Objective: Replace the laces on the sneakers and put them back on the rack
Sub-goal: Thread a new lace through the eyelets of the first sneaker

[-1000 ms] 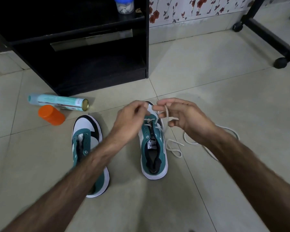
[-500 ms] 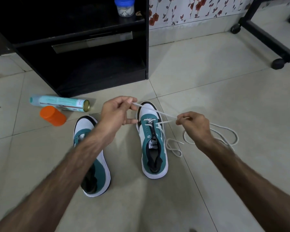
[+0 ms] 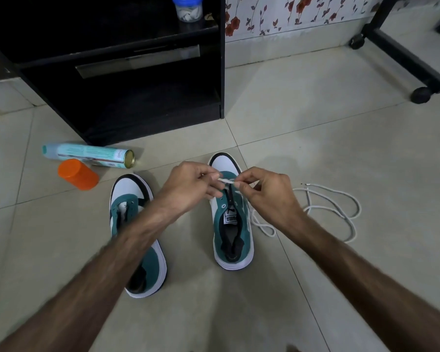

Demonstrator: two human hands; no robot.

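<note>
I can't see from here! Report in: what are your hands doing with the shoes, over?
Left hand and right hand both pinching the white lace over right sneaker. Left sneaker unlaced. Nothing in the way.

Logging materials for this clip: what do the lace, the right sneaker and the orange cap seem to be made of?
Lace: white woven cord, matte, lying in limp loops; probably cotton or polyester. Right sneaker: teal upper looks like matte, napped suede; the white toe is smoother, perhaps leather or synthetic; the sole looks like rubber. Orange cap: likely plastic, evenly coloured with a soft sheen.
</note>
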